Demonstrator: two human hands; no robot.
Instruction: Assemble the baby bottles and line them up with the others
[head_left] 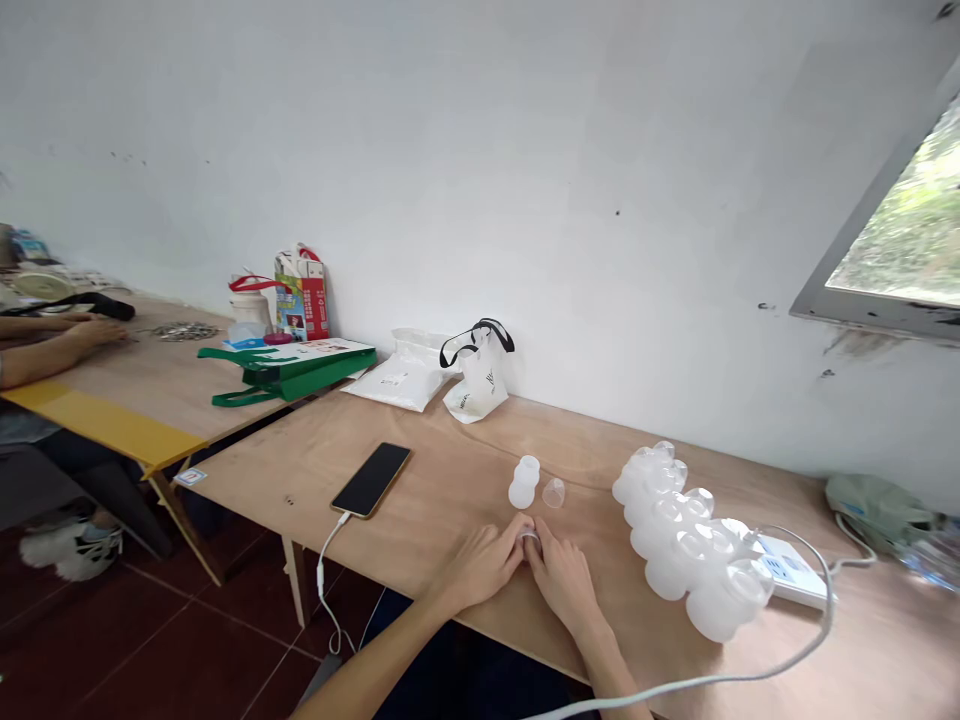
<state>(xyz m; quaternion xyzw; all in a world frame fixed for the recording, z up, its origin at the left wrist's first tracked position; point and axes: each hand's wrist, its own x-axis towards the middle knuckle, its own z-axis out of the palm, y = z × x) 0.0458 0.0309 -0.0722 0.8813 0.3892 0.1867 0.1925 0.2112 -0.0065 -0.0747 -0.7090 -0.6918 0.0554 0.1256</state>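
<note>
both hands, left hand & right hand, pinch one small clear part jointly, resting on desk for steadiness, w/ bottle nearby.

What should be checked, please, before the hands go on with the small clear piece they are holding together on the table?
1. Both hands on the piece: ok. The left hand and right hand meet over a small clear part.
2. Grip secure: cannot tell; the fingers hide most of it.
3. Next parts near: ok. A small white bottle and a clear cap stand just beyond the hands.
4. Stock of bottles: ok. A packed row of white bottles lies to the right.
5. Phone out of the way: ok, it lies to the left, apart from the hands.
6. White cable clear of the hands: ok, though it runs close to the right forearm.
</note>
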